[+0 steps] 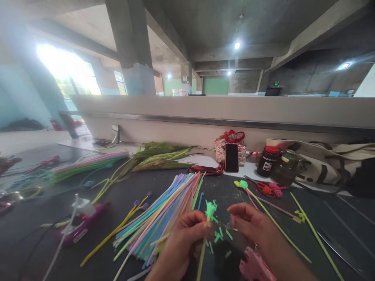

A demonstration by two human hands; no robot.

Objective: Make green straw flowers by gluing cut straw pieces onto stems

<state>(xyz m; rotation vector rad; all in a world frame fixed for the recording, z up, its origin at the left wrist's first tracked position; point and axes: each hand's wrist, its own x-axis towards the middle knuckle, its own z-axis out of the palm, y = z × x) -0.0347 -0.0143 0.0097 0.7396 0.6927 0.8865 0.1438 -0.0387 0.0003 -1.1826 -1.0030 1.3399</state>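
Observation:
My left hand (191,230) pinches a pipe cleaner flower (210,210) just below its bright green tufted head; its yellow-green stem hangs down beneath the fingers. To the right of the flower, my right hand (249,224) is held with thumb and forefinger a little apart, and I see nothing between them. Several short green pipe cleaner pieces (218,236) lie on the dark table under both hands. Beside my left wrist spreads a bundle of pastel pipe cleaners (164,218). A pink object (254,265), partly cut off, sits below my right wrist.
Finished-looking stems with a green and yellow head (241,184) lie on the right, near red-handled scissors (265,189). Behind stand a phone (231,158), a black bottle (267,162) and a jug (285,168). Corn husks (161,156) and a purple power strip (83,224) are leftward.

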